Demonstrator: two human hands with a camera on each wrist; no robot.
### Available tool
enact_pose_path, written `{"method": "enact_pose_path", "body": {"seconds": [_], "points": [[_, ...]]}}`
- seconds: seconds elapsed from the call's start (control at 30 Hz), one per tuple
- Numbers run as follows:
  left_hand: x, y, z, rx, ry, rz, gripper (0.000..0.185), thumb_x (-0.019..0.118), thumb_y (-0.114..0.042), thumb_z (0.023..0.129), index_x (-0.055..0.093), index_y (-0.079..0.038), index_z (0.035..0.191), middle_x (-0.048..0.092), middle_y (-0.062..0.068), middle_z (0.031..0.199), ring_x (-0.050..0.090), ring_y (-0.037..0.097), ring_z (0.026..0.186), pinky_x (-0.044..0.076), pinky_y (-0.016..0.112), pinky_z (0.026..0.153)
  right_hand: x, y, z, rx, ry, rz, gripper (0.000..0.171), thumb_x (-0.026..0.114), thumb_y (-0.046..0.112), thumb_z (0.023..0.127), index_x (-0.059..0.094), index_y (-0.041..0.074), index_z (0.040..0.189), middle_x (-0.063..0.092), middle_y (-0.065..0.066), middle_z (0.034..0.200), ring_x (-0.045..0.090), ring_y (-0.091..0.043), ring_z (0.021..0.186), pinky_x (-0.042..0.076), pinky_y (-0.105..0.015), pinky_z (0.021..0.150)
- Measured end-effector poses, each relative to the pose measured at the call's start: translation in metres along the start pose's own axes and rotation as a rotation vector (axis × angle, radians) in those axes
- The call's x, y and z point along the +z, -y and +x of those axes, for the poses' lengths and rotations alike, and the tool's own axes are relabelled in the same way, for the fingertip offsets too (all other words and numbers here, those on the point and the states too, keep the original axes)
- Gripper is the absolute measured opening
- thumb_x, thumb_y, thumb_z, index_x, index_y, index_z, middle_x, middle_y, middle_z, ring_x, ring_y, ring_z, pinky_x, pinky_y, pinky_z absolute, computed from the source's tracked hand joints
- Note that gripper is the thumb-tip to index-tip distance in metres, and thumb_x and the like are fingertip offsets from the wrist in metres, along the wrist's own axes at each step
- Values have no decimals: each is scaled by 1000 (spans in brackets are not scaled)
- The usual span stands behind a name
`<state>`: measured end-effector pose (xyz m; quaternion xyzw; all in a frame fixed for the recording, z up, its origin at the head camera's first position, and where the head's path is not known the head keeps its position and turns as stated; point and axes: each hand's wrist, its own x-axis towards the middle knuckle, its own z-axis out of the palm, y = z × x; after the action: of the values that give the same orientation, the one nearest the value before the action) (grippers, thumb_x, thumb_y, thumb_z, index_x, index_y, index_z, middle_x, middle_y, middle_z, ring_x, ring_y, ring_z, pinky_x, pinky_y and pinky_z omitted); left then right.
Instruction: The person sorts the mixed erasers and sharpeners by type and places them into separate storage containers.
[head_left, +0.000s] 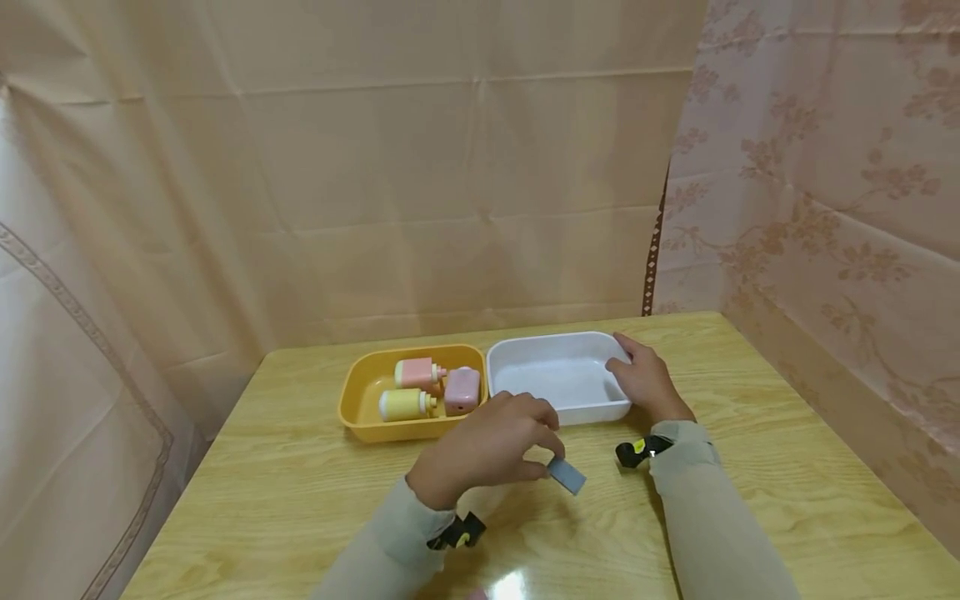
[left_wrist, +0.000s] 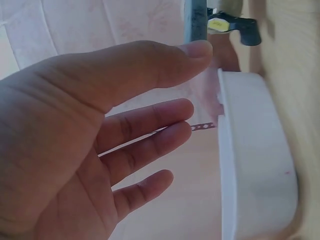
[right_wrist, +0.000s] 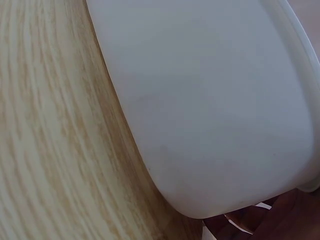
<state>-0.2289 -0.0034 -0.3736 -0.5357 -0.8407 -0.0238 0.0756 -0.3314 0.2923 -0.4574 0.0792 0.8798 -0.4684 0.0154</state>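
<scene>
My left hand hovers low over the table in front of the trays and pinches a small flat blue-grey piece between thumb and fingers. The left wrist view shows the thumb just under that piece, the other fingers spread loosely. My right hand grips the right end of an empty white tray, fingers curled over its rim. In the right wrist view the tray wall fills the frame and the hand itself is barely visible.
A yellow tray touches the white one on its left and holds a pink bottle, a yellow bottle and a pink block. The wooden table is walled by curtains at the back and sides.
</scene>
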Motion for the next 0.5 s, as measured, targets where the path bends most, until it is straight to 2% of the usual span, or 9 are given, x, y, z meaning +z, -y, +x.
{"method": "enact_pose_path", "body": {"seconds": [0.3,0.5], "points": [[-9,10,7,-89,-61,-50,20,84,-39,87,82,-32,106,70,-7,119,64,12,108,51,30,89,-1,1,0,-14,-7,-16,70,50,24,105,20,17,167,22,-16,171,25,-45,155,27,-64,120],[-12,20,8,-165,-106,-122,16,82,-34,88,82,-29,104,70,-8,117,61,12,106,50,32,92,1,-1,0,-28,-9,-20,69,50,25,104,20,16,166,23,-17,171,27,-46,154,28,-64,119]]}}
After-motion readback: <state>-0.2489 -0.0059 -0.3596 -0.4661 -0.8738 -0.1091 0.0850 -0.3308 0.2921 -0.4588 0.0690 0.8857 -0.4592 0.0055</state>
